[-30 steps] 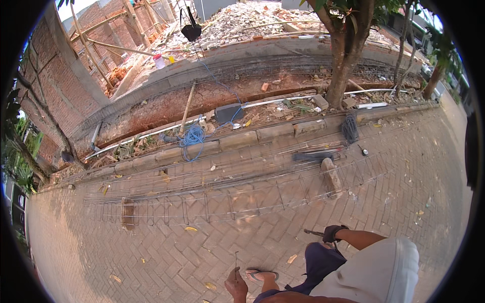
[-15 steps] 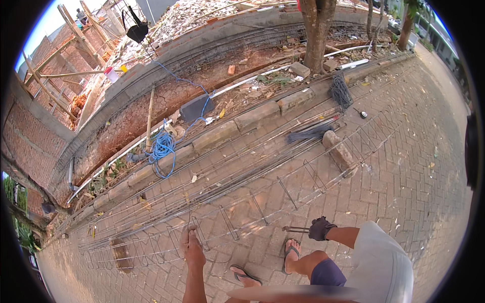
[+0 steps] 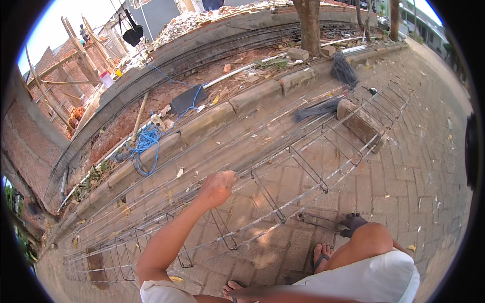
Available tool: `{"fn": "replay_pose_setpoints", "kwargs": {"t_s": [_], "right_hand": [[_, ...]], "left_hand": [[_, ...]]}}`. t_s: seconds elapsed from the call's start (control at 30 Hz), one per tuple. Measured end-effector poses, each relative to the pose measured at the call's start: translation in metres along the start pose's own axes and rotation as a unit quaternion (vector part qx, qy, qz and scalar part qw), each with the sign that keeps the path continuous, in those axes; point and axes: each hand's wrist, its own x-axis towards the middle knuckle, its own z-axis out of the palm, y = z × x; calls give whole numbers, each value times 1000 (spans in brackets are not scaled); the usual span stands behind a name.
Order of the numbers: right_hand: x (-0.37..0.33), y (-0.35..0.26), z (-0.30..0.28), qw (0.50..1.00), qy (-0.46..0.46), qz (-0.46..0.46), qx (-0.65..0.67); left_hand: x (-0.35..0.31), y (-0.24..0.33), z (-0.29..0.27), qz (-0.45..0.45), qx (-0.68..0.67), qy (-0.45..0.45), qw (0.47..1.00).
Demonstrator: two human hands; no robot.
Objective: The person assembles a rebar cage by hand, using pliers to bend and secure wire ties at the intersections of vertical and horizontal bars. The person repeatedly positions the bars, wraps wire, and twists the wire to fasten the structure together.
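Observation:
A long rebar cage (image 3: 308,199), with thin square stirrups along its lengthwise bars, runs from the lower left to the upper right. My bare left hand (image 3: 217,188) is closed in a fist at its far upper edge, near a stirrup; the fingers hide the exact grip. On the near side, my right hand (image 3: 352,223), in a dark glove, holds long-handled pincers (image 3: 318,220). Their head points left, close to the cage's near bar, and my bent knee is beside this hand. Stone blocks (image 3: 359,124) prop the cage near both ends.
Loose steel rods (image 3: 166,199) lie between cage and stone kerb (image 3: 209,126). Bundles of grey tie wire (image 3: 318,109) and a tape measure (image 3: 373,91) sit near the far end. Beyond the kerb are blue rope (image 3: 146,144), a white pipe, a trench and a tree.
My left hand has moved right and farther out along the cage. I have crouched lower, so the cage looks closer. The right hand still holds the pincers, nearer the cage's near bar.

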Motion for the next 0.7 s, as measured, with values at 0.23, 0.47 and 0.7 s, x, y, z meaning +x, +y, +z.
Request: {"fn": "replay_pose_setpoints", "kwargs": {"t_s": [0.23,0.47,0.7], "right_hand": [[-108,-57,-279,873,449,-82,171],[-59,-164,-400,799,502,-311,-111],[-26,-166,-401,803,404,-402,176]], "left_hand": [[9,70,-24,117,163,-56,978],[-24,109,-57,177,217,-13,960],[-32,90,-85,128,221,95,962]]}}
